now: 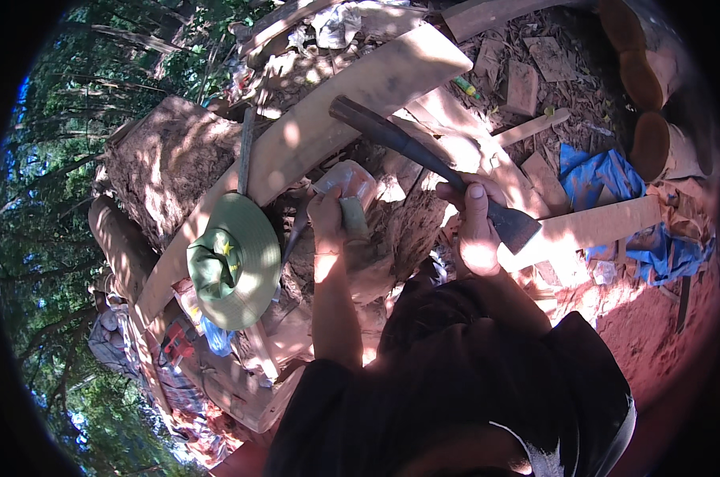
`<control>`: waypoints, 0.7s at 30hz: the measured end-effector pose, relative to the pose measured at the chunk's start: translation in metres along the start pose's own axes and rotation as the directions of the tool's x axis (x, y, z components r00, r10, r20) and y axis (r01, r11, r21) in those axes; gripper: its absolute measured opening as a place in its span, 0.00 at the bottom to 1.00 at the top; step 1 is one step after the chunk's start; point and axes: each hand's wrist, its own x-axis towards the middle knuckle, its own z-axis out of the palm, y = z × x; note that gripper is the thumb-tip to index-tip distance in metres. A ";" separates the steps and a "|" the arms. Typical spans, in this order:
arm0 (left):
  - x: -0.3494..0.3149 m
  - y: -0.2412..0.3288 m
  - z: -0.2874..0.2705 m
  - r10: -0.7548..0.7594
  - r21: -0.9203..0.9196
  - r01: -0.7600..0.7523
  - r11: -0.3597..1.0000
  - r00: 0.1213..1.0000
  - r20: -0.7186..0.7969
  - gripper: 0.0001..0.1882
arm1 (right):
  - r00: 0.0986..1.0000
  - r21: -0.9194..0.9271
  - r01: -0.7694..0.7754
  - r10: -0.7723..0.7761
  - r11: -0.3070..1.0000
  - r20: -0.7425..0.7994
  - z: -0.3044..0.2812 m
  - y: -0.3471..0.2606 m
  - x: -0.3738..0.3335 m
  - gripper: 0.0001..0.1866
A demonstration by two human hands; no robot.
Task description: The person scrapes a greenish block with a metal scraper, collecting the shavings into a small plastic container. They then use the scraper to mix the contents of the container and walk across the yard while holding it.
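My right hand (478,230) is closed around the lower part of a wide-bladed chisel (408,143). Its long dark handle slants up to the left, and its flared dark blade (515,228) points down to the right. My left hand (326,213) is closed on a small grey-green block (354,218) that looks like a whetstone. Just beyond that block sits a clear plastic container (350,180) with something reddish in it. A rough log (412,199) lies beneath and between both hands. The block and the chisel blade are well apart.
A long plank (296,143) runs diagonally beyond my hands. A green brimmed hat (245,262) hangs by a stick (246,151) at left. Blue plastic sheeting (602,179) and a board (598,225) lie at right. Wood offcuts (521,89) litter the far ground; a large stump (173,167) stands far left.
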 end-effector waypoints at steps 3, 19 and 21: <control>0.001 -0.009 0.001 0.027 0.004 -0.027 1.000 0.999 0.017 0.10 | 0.986 -0.310 0.038 0.014 0.950 0.164 0.021 0.010 0.005 0.11; -0.013 -0.005 -0.002 0.105 0.088 -0.112 0.990 0.991 0.082 0.08 | 0.995 -0.035 -0.058 0.060 0.998 0.082 -0.011 0.030 0.000 0.12; -0.015 0.001 -0.003 0.055 0.092 -0.064 0.994 0.994 0.098 0.08 | 0.991 0.182 -0.130 0.121 0.975 0.059 -0.013 0.014 -0.003 0.13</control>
